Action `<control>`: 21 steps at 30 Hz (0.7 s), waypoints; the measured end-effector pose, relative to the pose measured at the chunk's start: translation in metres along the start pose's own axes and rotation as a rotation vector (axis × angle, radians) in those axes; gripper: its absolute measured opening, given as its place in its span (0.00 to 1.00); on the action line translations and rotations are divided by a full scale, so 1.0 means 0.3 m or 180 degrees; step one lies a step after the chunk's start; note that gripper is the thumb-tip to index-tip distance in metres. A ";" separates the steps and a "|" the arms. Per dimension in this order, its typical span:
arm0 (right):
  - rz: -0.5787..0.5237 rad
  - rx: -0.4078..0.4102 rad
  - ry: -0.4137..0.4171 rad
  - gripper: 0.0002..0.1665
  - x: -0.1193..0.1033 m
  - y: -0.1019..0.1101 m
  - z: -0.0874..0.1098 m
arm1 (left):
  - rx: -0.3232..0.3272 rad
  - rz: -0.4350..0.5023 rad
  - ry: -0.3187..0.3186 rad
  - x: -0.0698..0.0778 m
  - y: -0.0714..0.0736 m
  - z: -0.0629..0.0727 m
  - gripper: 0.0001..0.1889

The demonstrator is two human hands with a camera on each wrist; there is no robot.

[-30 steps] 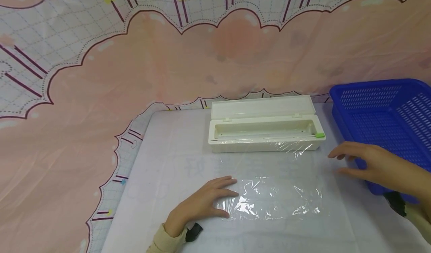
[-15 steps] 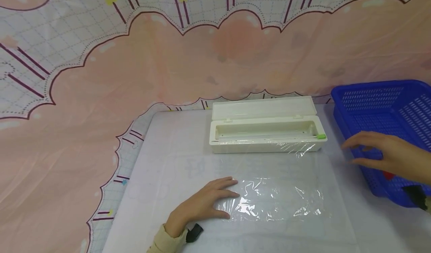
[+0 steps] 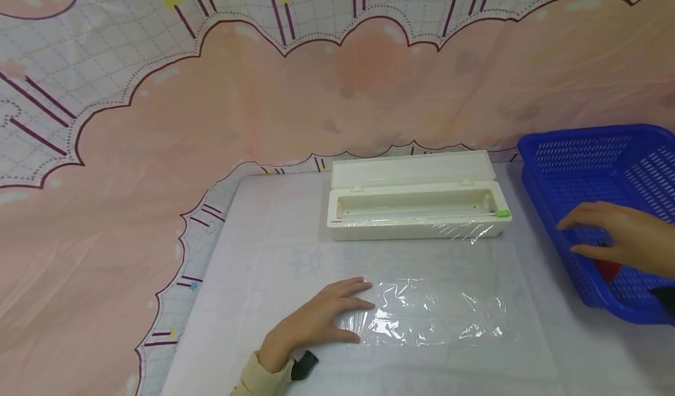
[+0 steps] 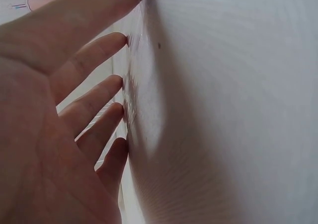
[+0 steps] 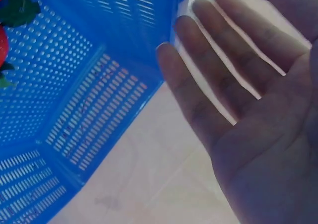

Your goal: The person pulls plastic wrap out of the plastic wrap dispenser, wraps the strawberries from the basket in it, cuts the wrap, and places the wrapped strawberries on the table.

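Note:
A sheet of cling film [image 3: 432, 317] lies on the white table, drawn out from the front of a white cling film dispenser [image 3: 411, 231] whose lid is raised. My left hand [image 3: 313, 321] rests its spread fingertips on the film's left end; the left wrist view shows the fingers [image 4: 92, 110] touching it. Over the near left side of a blue basket [image 3: 596, 132] hovers my right hand [image 3: 627, 238], fingers apart and holding nothing. Beneath it shows part of a red thing [image 3: 607, 270]. In the right wrist view, red fruit-like things with green leaves [image 5: 20, 10] sit inside the basket.
A green cutter slider [image 3: 503, 213] sits at the dispenser's right end. Behind the table [image 3: 274, 220] hangs a pink patterned cloth [image 3: 295, 103], which also shows along the table's left side. The basket stands right of the dispenser.
My right hand has moved right, from beside the basket to over it, uncovering the red thing below. The left hand and the film have stayed put.

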State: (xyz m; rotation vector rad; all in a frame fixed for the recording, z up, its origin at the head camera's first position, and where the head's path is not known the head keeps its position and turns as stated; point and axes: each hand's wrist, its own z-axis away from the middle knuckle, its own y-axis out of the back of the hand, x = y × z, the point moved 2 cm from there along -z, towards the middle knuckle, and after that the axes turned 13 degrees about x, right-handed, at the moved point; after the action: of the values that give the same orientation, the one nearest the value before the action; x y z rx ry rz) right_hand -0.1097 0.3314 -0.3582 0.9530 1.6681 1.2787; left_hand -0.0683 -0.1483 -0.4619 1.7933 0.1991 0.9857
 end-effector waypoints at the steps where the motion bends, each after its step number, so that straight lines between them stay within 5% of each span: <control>1: 0.0029 0.0007 0.0008 0.20 0.005 -0.001 0.004 | -0.0008 -0.0009 0.0015 -0.001 -0.001 0.001 0.31; 10: 0.0110 0.0008 0.0010 0.21 0.050 -0.017 0.026 | -0.0106 -0.0021 0.0163 -0.003 0.005 0.008 0.31; 21: -0.0095 0.0630 0.0223 0.28 0.131 -0.043 0.053 | -0.0115 -0.0024 0.0131 -0.003 0.000 -0.002 0.31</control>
State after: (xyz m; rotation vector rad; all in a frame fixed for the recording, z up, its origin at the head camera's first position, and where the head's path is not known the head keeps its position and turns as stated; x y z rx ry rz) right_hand -0.1115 0.3705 -0.3793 1.0049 1.8833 1.1546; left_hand -0.0692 -0.1484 -0.4624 1.7394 0.2125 1.0154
